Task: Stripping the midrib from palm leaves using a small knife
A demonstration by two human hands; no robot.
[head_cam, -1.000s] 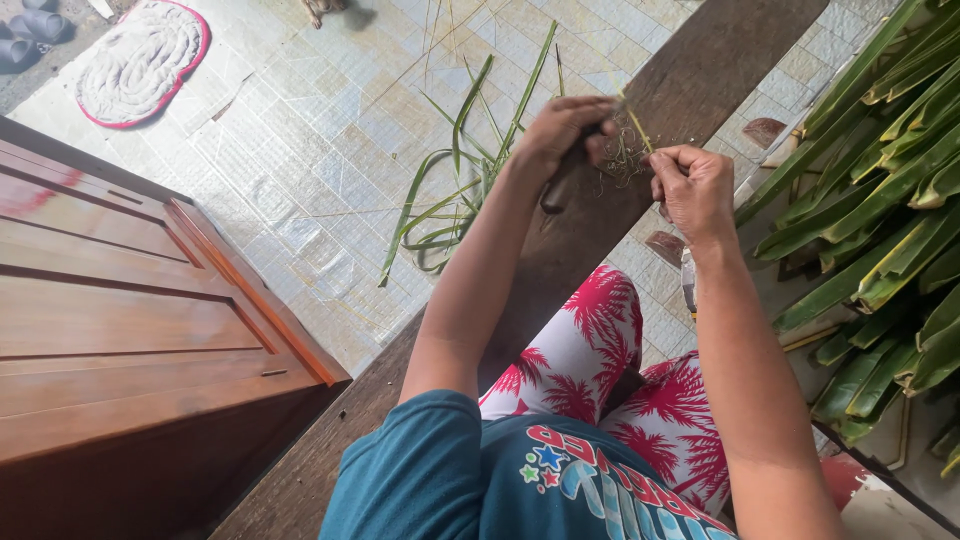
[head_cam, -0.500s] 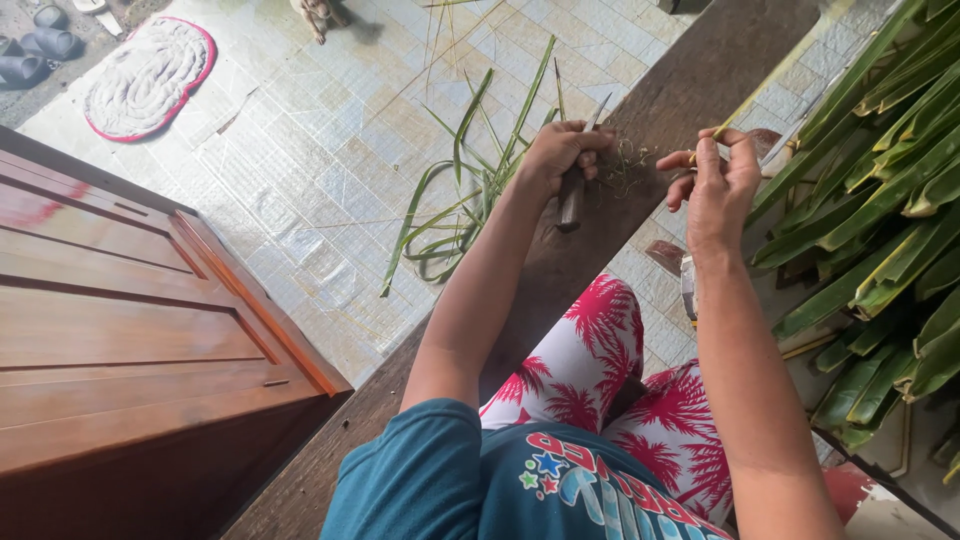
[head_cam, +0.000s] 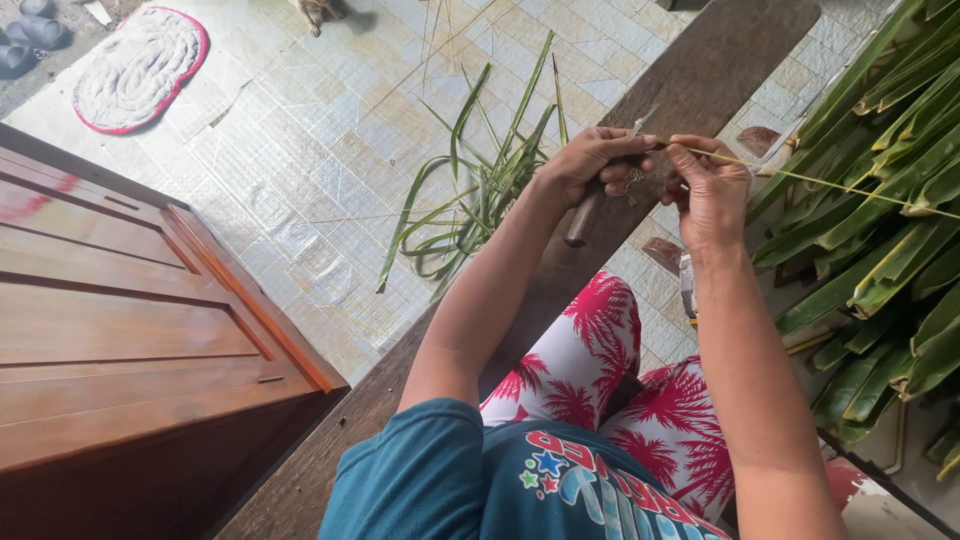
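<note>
1. Wooden plank (head_cam: 720, 60) is running diagonally under both hands.
2. Heap of green leaves (head_cam: 880, 200) is lying right of the hands.
3. Left hand (head_cam: 590, 160) is gripping a wooden-handled knife (head_cam: 585, 215).
4. Right hand (head_cam: 710, 185) is pinching a thin leaf rib (head_cam: 830, 183), which is stretching rightward over the leaves.

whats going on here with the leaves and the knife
A person sits at a long wooden plank. The left hand grips a knife by its wooden handle, and the right hand pinches a thin leaf rib that runs off right. Cut leaf strips lie on the tiled floor; a leaf pile sits at right.
</note>
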